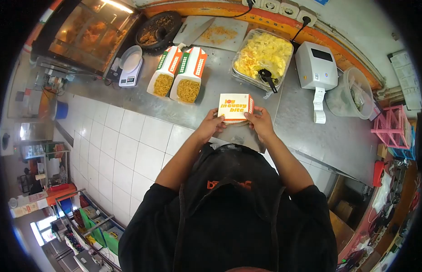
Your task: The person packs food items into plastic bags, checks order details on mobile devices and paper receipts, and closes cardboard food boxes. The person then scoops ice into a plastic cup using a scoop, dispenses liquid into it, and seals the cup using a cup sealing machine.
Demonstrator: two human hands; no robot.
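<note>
A small white paper food box (pixel 235 108) with orange lettering reading "joy in every bite" is between my hands at the counter's front edge. My left hand (pixel 212 124) grips its left side, thumb on the near corner. On the opposite side my right hand (pixel 261 121) holds it, thumb on top near the orange patterned edge. The undersides of the fingers are partly hidden. Left of the box, two open cartons with noodles, one (pixel 188 88) nearer and another (pixel 163 83) beside it, lie tilted with green and orange flaps toward the back.
A clear tub of yellow shredded egg (pixel 265 53) with black tongs (pixel 267 80) stands behind. A label printer (pixel 316 65) trails paper at right, beside a plastic bucket (pixel 350 93). A knife (pixel 198 32) lies on a cutting board (pixel 233 43). A scale (pixel 130 75) sits left near a glass warmer (pixel 90 36).
</note>
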